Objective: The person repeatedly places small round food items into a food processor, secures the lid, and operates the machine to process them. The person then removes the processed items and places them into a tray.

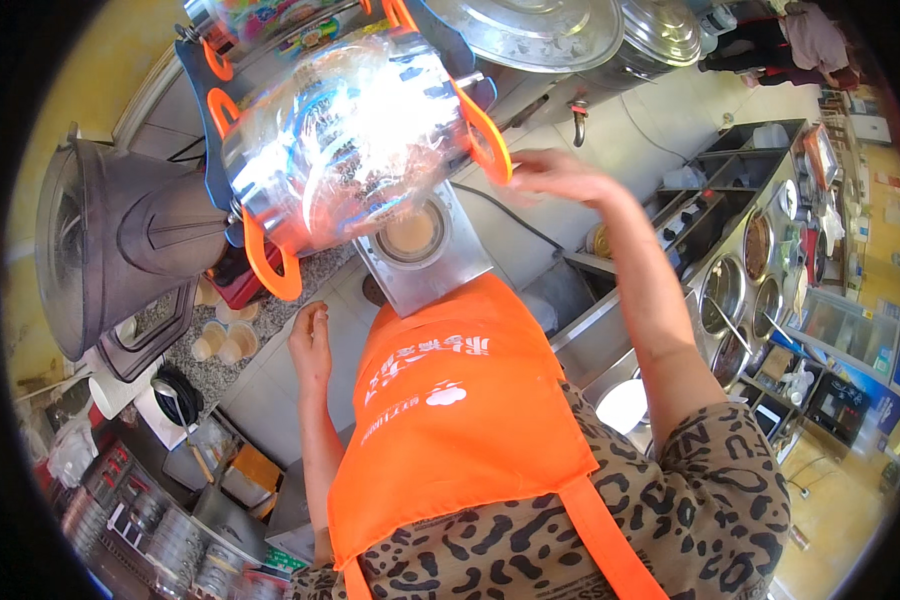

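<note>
Before me stands what looks like a cup sealing machine with a shiny roll of printed plastic film [330, 150] across its top. Orange clips [487, 142] sit at the roll's ends. Below the roll a metal slide tray [450, 274] juts out towards my orange apron [450, 405], with a cup of light brown drink [409, 234] set in its round opening. My right hand [559, 176], blurred, is beside the right orange clip; whether it touches the clip is unclear. My left hand [311, 334] hangs left of the tray, fingers loosely curled, with nothing visible in it.
Several filled cups [229, 341] stand on the speckled counter at left, near a large grey lidded container [120, 240]. Large metal pots [525, 37] stand at the back. Round food tubs [722, 292] line the right counter. Another person [802, 45] is far off at upper right.
</note>
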Available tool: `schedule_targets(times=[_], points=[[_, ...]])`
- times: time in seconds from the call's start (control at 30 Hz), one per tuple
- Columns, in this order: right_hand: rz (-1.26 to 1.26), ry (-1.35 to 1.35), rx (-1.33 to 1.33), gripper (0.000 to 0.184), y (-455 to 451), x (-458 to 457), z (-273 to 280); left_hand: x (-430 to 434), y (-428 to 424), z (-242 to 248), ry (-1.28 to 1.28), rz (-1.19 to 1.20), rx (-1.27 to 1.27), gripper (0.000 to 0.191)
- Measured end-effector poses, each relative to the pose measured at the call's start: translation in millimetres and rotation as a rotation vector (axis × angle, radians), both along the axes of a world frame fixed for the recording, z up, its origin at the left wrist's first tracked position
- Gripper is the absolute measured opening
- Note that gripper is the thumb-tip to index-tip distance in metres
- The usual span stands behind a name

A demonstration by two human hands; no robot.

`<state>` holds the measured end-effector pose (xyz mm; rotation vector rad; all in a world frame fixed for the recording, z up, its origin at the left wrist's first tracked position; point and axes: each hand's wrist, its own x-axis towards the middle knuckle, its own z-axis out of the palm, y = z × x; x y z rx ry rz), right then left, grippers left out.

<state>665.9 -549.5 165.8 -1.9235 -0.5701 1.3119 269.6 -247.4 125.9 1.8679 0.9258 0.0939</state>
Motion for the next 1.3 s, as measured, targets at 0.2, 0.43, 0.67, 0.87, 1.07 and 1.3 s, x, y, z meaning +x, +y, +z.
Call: schedule_targets(times=[0.2,0.43,0.67,0.87,1.07,1.3], points=[[-0.102,-0.292,-0.586,0.039,-58,-23,-57,11,0,-6,0.008,-0.055,0.021,0.028],[0.291,-0.895,0.272,0.058,32,-62,-72,29,-14,2,0.045,-0.105,0.006,0.030],[0.660,-0.912,0.031,0.080,58,-54,-49,26,-17,10,0.081,-0.085,0.003,0.031],[0.757,-0.812,-0.014,0.084,48,-48,-48,14,-17,10,0.071,-0.083,0.016,0.030],[0.173,0.199,0.008,0.059,-26,-9,-37,3,-11,5,0.068,-0.036,0.028,0.030],[0.050,-0.361,-0.827,0.042,-87,-33,-131,12,-8,6,0.098,-0.084,0.020,0.030]])
